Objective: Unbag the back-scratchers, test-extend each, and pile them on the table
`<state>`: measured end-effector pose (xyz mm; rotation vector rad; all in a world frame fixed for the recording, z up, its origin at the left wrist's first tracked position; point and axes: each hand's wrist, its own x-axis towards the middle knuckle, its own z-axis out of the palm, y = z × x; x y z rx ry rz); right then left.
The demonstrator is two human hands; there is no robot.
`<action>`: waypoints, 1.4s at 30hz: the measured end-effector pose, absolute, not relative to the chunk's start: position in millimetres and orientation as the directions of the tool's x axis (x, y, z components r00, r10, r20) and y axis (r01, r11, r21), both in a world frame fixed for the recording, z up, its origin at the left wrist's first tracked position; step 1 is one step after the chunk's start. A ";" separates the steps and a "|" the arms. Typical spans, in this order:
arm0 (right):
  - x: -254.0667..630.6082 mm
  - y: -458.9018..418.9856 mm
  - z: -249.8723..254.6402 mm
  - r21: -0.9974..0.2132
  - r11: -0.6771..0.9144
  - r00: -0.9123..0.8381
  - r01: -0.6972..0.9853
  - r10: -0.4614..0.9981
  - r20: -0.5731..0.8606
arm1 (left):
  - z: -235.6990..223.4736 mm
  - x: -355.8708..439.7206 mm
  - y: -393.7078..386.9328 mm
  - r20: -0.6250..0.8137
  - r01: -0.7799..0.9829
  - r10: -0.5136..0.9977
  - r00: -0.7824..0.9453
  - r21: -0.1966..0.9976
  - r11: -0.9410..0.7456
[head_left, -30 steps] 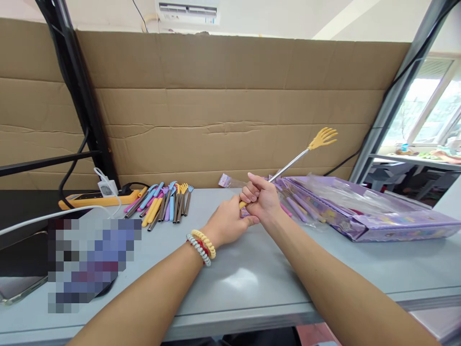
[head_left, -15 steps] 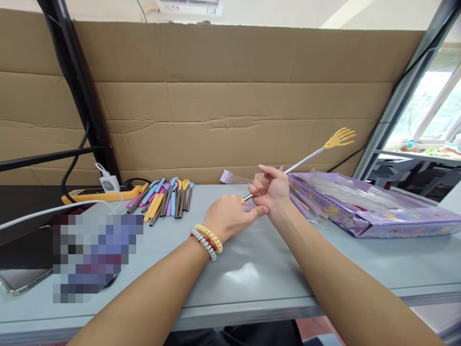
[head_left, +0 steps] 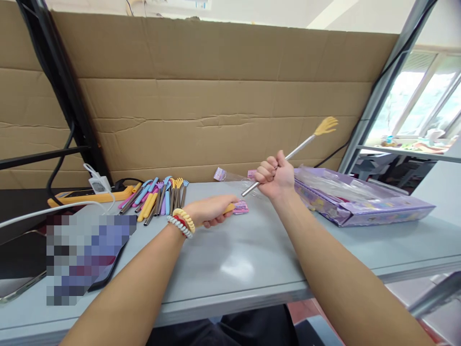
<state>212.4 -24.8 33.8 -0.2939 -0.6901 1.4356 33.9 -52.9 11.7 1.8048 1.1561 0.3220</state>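
Note:
My right hand [head_left: 276,178] is wrapped round the metal rod of a back scratcher [head_left: 300,147]. Its yellow hand-shaped head [head_left: 326,125] points up and to the right, and the bare rod end sticks out below my fist. In my left hand [head_left: 214,210] is a yellow handle [head_left: 229,208], mostly hidden by the fingers and apart from the rod. A small pink and purple packet [head_left: 241,207] lies just beyond it. To the left is a pile of back scratcher parts [head_left: 160,197]: yellow, blue, pink and purple handles and metal rods with hand-shaped heads.
On the right lies a purple box [head_left: 360,197] with clear plastic sleeves on top. A labelled wrapper [head_left: 220,174] is near the cardboard wall [head_left: 223,101]. A yellow power strip [head_left: 90,194] with a white charger, cables, and a phone [head_left: 111,269] are on the left.
The yellow handle has come off the rod end. My left hand has moved left and down with it, while my right hand still grips the rod. The view has shifted slightly.

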 end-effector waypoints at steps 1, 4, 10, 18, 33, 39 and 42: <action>219.5 -23.2 33.8 -0.570 0.167 0.012 -0.804 0.964 0.267 | 10.6 29.4 -50.4 -0.284 0.585 0.809 0.515 0.806 -0.089; 241.1 -17.1 31.0 -0.579 0.248 0.115 -0.777 0.960 0.256 | 4.4 17.0 -36.9 -0.173 0.585 0.897 0.407 0.803 -0.111; 242.5 -7.9 19.0 -0.777 0.089 -0.022 -0.624 0.991 0.132 | -9.3 2.7 -10.6 0.357 0.768 0.926 0.127 0.555 -0.319; 228.0 -8.6 13.7 -0.850 0.078 -0.051 -0.521 0.991 0.122 | -5.8 -23.1 7.0 0.440 0.945 0.881 -0.171 0.326 0.021; 222.1 -7.5 11.9 -0.856 0.105 -0.091 -0.506 0.981 0.174 | -9.1 -86.6 6.3 0.337 0.721 0.693 -0.637 0.579 0.382; 223.0 -5.7 9.9 -0.869 0.140 -0.112 -0.474 0.970 0.217 | -15.7 -91.1 5.7 0.300 0.738 0.740 -0.602 0.563 0.372; 222.9 -6.1 9.8 -0.873 0.145 -0.117 -0.467 0.968 0.223 | -15.7 -88.8 9.9 0.252 0.698 0.711 -0.656 0.562 0.444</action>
